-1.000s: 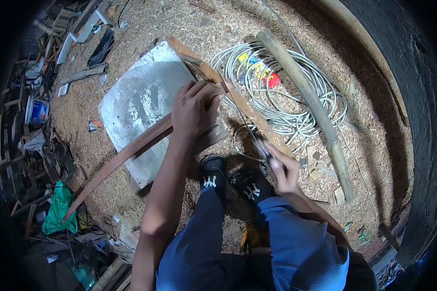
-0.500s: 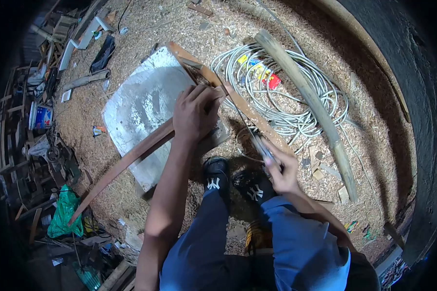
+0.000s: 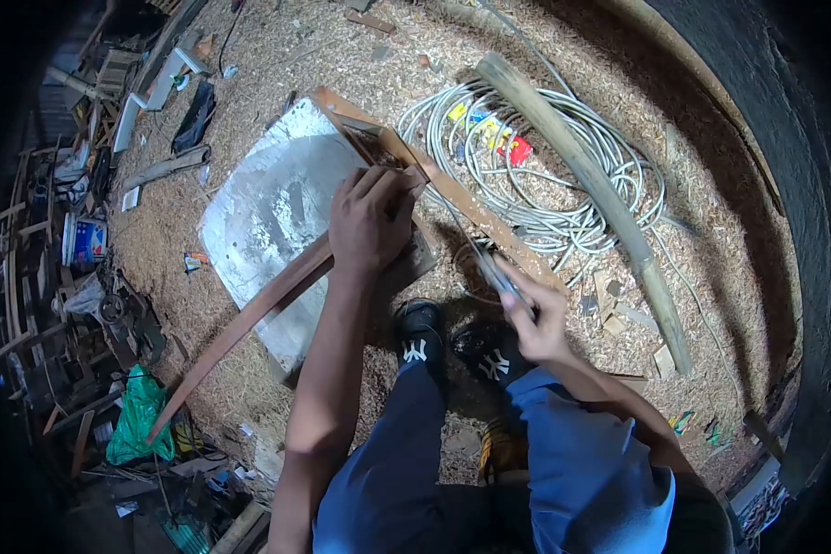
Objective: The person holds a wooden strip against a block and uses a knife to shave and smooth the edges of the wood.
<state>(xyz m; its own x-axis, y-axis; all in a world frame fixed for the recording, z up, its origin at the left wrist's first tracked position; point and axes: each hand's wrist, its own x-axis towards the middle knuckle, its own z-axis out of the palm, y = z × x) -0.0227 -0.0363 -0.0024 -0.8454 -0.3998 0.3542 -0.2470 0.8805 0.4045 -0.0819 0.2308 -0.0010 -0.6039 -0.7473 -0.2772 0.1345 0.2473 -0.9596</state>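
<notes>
My left hand [image 3: 371, 220] is closed around a long reddish wooden strip [image 3: 240, 330], whose far end slants down to the left. The strip's near end lies over a brown board [image 3: 512, 247]. My right hand [image 3: 543, 319] grips the handle of a thin-bladed saw [image 3: 495, 274]; its narrow blade runs up and left, meeting the wood just beyond my left fingertips. Under the left hand and strip is a grey, worn flat panel [image 3: 249, 212], with a wooden piece at its upper edge. My fingers hide part of the strip's end.
A coil of pale cable [image 3: 637, 198] lies right of the board, with a thick wooden pole [image 3: 586, 166] across it. Wood shavings cover the floor. A green plastic bag [image 3: 141, 417] and scrap wood lie at left. My shoes [image 3: 420, 332] stand close below the panel.
The saw and my right hand have shifted slightly along the blade's line. My left hand stays on the strip. The whole view has moved a little.
</notes>
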